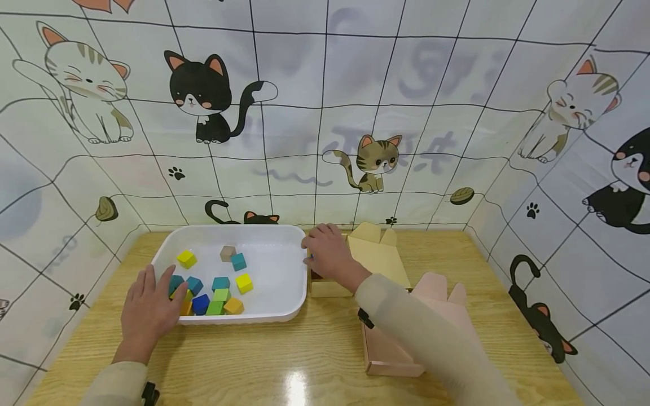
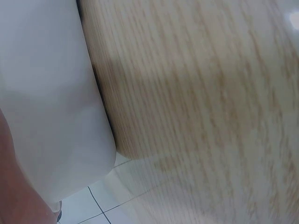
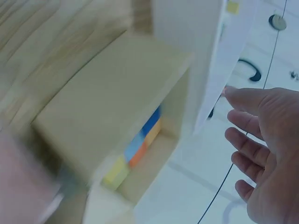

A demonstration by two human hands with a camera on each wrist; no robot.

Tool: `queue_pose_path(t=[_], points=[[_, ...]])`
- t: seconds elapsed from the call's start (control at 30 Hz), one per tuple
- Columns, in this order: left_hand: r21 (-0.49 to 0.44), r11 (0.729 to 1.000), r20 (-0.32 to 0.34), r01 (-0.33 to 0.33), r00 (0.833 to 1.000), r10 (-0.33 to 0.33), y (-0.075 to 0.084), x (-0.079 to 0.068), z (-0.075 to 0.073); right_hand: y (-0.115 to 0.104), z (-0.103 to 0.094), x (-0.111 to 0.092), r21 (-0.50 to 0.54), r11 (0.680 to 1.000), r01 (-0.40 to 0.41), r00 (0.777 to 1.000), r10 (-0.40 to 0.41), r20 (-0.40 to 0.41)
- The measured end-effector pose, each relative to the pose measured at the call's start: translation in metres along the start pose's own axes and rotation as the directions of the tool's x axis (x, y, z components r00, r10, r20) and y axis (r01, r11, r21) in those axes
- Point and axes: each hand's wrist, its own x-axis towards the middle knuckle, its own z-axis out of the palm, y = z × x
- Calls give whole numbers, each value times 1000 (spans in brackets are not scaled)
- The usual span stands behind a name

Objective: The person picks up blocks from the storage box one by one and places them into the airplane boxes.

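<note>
A white tray [image 1: 274,282] holds several coloured cubes, among them a yellow cube [image 1: 244,283], a grey-brown cube [image 1: 228,254] and a dark blue cube [image 1: 201,304]. My left hand [image 1: 152,307] lies over the tray's front left corner, fingers extended, beside the blue and orange cubes; its fingertips partly cover some of them. My right hand [image 1: 332,254] hovers between the tray's right rim and the open yellow cardboard box [image 1: 332,289]. In the right wrist view its fingers are loosely bent and nothing shows between them. Blue, orange and yellow blocks [image 3: 138,156] sit inside that box.
A pink cardboard box [image 1: 393,349] with its lid raised stands at the front right, partly under my right forearm. The wooden table [image 1: 254,361] meets a cloth backdrop [image 1: 294,129] with printed cats at the back and both sides.
</note>
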Motion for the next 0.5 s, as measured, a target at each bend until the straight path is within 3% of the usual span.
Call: queue_pose_path(t=[0.27, 0.5], points=[[-5, 1000, -2, 13, 1000, -13, 1, 0, -1, -58, 7, 24, 85, 994, 72, 981, -86, 174], [-2, 1000, 7, 11, 1000, -11, 0, 1, 1, -88, 24, 36, 77, 990, 116, 968, -130, 214]])
